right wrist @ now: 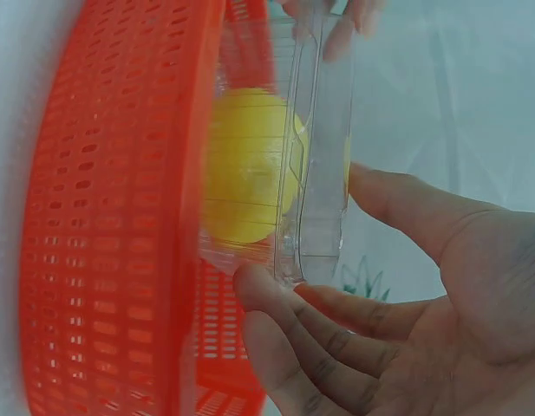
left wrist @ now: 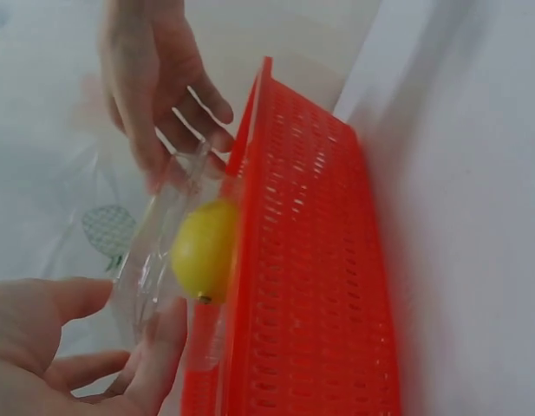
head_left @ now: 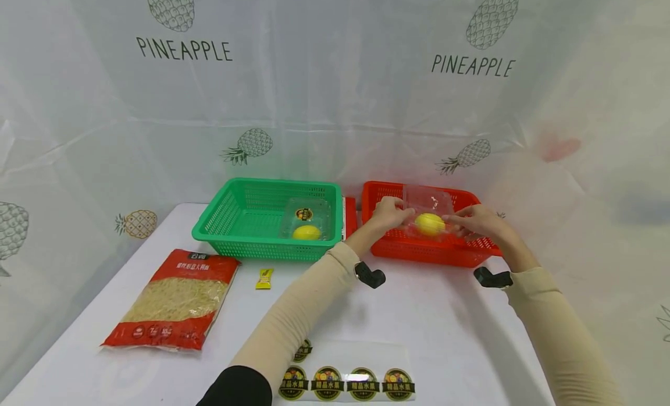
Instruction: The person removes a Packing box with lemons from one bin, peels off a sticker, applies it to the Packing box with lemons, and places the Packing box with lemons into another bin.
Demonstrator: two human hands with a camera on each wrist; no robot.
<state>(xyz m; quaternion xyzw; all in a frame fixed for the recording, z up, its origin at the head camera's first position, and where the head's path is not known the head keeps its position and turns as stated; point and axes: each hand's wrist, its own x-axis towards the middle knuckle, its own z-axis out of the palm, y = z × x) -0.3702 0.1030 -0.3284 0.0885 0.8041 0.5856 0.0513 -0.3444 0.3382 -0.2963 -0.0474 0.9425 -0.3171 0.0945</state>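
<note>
A clear plastic box (head_left: 426, 199) with a yellow lemon (head_left: 430, 224) in it is held over the red basket (head_left: 413, 253). My left hand (head_left: 389, 213) pinches the box's left side between thumb and fingers. On the opposite side, my right hand (head_left: 478, 220) grips the edge, its thumb on one face and fingertips on the other in the right wrist view. The lemon (left wrist: 205, 251) shows near the basket's rim in the left wrist view. Whether the box's lid is fully closed, I cannot tell.
Left of the red basket, a green basket (head_left: 272, 248) holds another clear box with a lemon (head_left: 306, 232) and a round label (head_left: 304, 214). A red pasta bag (head_left: 175, 301), a small yellow packet (head_left: 264, 278) and a sheet of round stickers (head_left: 361, 359) lie on the white table.
</note>
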